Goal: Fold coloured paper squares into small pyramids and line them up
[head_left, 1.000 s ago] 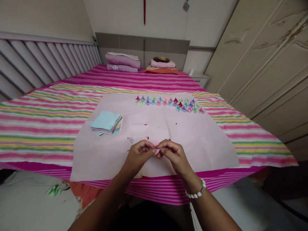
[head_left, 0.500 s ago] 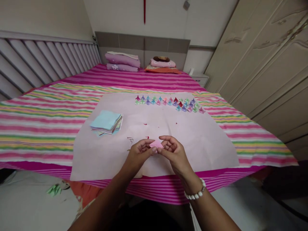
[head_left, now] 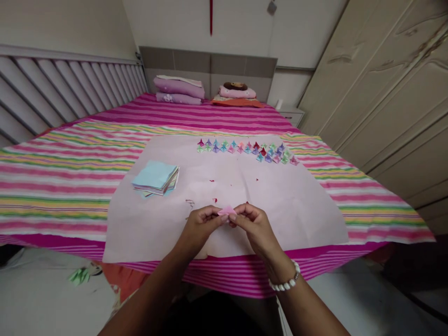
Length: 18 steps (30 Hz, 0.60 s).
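Observation:
A small piece of folded pink paper (head_left: 227, 211) is pinched between my two hands, above the near part of a large pale sheet (head_left: 147, 233). My left hand (head_left: 203, 221) grips its left edge with thumb and fingers. On the other side, my right hand (head_left: 251, 219) holds the right corner, fingers curled behind it and thumb in front. The paper's underside and lower part are hidden by the thumbs. Several small folded paper pieces (head_left: 240, 148) in many colours stand in rows at the sheet's far edge.
To the left lies a stack of square paper (head_left: 156, 175), light blue on top. Small red scraps (head_left: 214, 200) are scattered on the sheet. The sheet covers a striped bed (head_left: 63, 175). Folded bedding (head_left: 179, 88) sits by the headboard, and a wardrobe (head_left: 395, 84) stands at right.
My right fingers, raised and apart before, have curled in behind the pink paper. Its visible face now looks flatter and more triangular. My left hand has barely moved.

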Tool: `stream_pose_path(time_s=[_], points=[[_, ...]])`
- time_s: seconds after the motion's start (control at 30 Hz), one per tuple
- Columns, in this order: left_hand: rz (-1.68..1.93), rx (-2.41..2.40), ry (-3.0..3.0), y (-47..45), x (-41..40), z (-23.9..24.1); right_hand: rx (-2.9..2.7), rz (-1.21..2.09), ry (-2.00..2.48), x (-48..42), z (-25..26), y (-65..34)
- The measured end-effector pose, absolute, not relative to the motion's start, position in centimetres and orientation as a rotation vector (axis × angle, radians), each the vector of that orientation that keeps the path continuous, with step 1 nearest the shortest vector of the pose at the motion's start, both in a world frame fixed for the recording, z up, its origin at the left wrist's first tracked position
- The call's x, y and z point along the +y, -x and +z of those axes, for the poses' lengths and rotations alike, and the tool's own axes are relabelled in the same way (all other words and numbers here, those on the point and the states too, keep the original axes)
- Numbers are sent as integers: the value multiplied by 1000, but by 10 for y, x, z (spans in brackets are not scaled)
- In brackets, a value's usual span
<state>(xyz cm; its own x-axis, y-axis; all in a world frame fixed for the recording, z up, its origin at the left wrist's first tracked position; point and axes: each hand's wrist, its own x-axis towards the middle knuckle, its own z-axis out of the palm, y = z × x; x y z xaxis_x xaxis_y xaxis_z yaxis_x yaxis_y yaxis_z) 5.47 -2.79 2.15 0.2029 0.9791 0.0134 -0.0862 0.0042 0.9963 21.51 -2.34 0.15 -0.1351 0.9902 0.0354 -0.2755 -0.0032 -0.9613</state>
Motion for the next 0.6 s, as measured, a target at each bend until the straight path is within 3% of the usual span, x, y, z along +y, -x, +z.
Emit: stream_pose_path(time_s=[0.6], points=[[1125, 1163, -1466, -58, -21, 13, -1000, 1364, 957, -14, -6, -207]])
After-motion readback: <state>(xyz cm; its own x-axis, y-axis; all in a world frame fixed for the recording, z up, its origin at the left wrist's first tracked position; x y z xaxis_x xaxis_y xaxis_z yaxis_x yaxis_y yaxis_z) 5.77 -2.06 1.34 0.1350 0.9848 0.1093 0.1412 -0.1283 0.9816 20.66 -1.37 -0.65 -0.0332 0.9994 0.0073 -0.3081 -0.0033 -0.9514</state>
